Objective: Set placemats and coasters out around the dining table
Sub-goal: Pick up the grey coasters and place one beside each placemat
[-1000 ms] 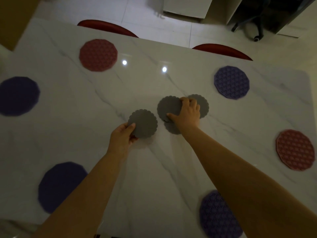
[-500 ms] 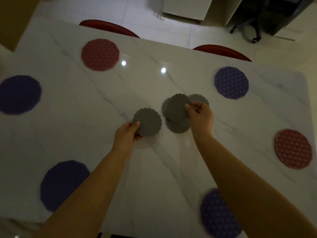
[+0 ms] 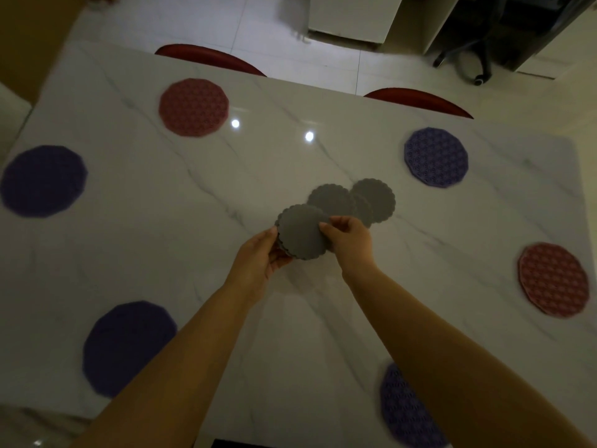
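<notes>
The placemat half of the job looked done. Six lay round the marble table [image 3: 161, 247]: a pink placemat [image 3: 193, 106] at 11 o'clock, a purple placemat [image 3: 436, 156] at 2, a second pink placemat [image 3: 554, 279] at 3, and a second purple placemat [image 3: 397, 412] at 5. A third purple placemat [image 3: 127, 347] lay at 8 and a fourth purple placemat [image 3: 43, 181] at 9.

No coaster lay beside any of them yet, so by my reading that whole step remained. Three loose grey coasters [image 3: 374, 198] overlapped at the table's middle. Just toward 7 o'clock of them was the held coaster stack [image 3: 300, 236], at least two deep, exact count unclear. The left hand [image 3: 258, 253] curled round its 9 o'clock edge, and the right hand [image 3: 350, 242] pinched its 3 o'clock edge.
</notes>
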